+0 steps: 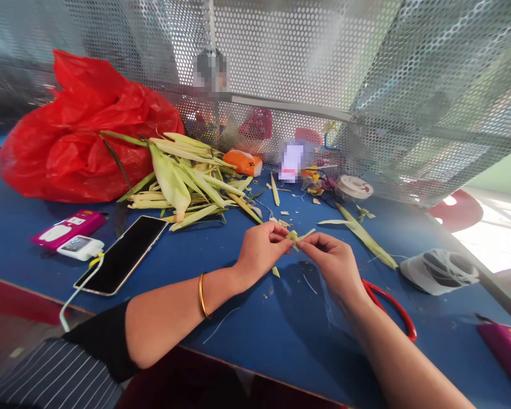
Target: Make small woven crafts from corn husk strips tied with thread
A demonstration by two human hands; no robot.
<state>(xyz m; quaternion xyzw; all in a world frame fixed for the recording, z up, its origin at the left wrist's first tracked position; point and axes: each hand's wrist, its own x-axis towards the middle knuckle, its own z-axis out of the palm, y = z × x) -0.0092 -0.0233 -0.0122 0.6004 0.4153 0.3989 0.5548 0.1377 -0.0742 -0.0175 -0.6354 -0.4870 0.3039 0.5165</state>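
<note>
My left hand (262, 247) pinches a small folded piece of pale green corn husk (293, 236) between thumb and fingers. From the other side, my right hand (333, 262) pinches the same piece, and a thin strip sticks up out of it. Both hands are just above the blue table (255, 324). A heap of corn husks (196, 182) lies beyond my left hand, and a long loose husk (366, 236) lies beyond my right. A red loop handle (394, 307) shows beside my right forearm; the rest of that tool is hidden.
A big red plastic bag (89, 136) stands at the back left. Nearer are a phone (125, 253), a white device with a cable (80, 247) and a magenta box (70, 228). A thread spool (355, 187) and clear roll (438, 272) lie right. Perforated metal panel (281, 62) closes the back.
</note>
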